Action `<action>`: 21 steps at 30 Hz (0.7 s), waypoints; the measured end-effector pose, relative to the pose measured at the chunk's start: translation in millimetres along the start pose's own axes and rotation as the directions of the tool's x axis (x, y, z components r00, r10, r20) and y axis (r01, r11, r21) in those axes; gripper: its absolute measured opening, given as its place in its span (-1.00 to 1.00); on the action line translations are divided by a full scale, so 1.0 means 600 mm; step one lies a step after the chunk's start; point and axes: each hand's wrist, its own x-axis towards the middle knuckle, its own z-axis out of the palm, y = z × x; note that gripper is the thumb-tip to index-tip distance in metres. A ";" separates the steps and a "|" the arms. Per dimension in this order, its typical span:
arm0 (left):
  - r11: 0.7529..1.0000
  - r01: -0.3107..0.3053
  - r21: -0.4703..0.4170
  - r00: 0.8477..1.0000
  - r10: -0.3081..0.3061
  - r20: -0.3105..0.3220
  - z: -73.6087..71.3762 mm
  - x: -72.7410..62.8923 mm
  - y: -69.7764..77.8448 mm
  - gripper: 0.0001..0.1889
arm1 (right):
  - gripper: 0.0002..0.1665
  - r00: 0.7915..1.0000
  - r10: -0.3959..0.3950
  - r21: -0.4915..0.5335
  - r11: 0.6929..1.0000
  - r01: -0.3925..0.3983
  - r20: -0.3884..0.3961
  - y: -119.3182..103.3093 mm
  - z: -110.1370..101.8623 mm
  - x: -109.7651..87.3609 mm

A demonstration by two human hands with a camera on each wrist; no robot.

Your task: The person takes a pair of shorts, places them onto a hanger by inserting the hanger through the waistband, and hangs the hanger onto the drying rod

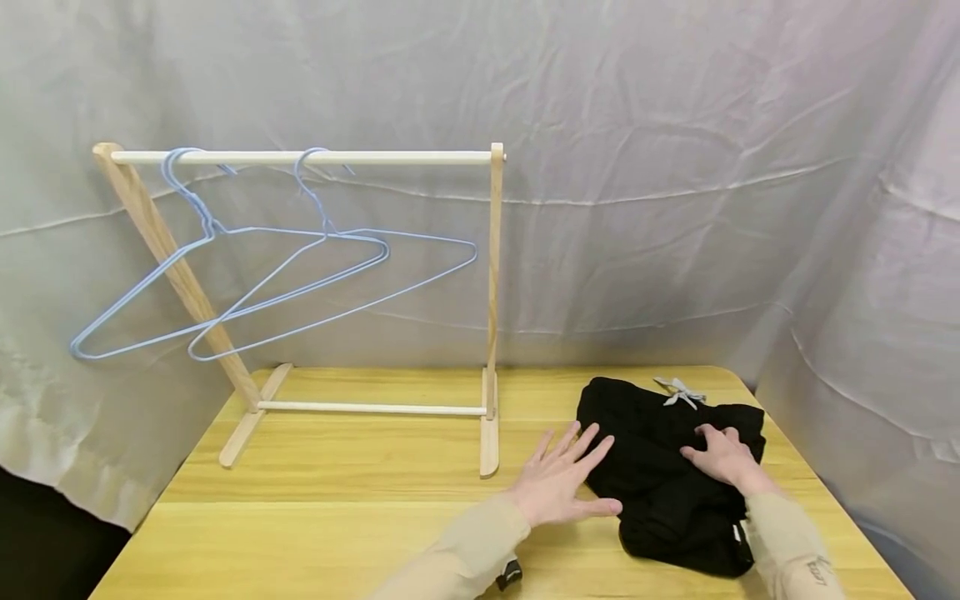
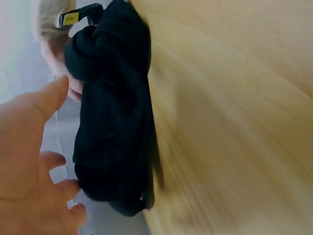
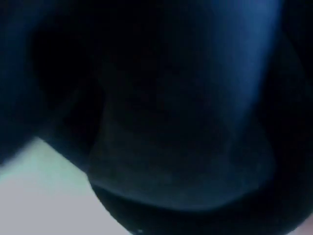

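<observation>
Black shorts point(image 1: 652, 467) with a pale drawstring bow point(image 1: 681, 392) at the far edge lie rumpled on the right of the table. My left hand point(image 1: 558, 487) hovers by their left edge, fingers spread, holding nothing. From the left wrist view, the same hand point(image 2: 34, 161) has its thumb and fingers apart beside the bunched black cloth point(image 2: 115, 112). My right hand point(image 1: 723, 457) rests on the upper right of the shorts, thumb apart from the fingers; some fingertips are hidden. Dark cloth point(image 3: 181, 161) fills most of the right wrist view, close and blurred.
A wooden rack point(image 1: 492, 283) stands on the left half of the table point(image 1: 337, 500). Several blue wire hangers point(image 1: 330, 237) hang from its white top bar point(image 1: 420, 157). Grey curtain point(image 1: 637, 167) encloses the table at the back and right.
</observation>
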 end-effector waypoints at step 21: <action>0.993 0.096 0.066 0.995 -0.095 -0.028 0.039 0.098 0.048 -0.26 | -0.32 1.000 -0.014 -0.063 0.998 0.016 0.019 -0.012 0.024 0.024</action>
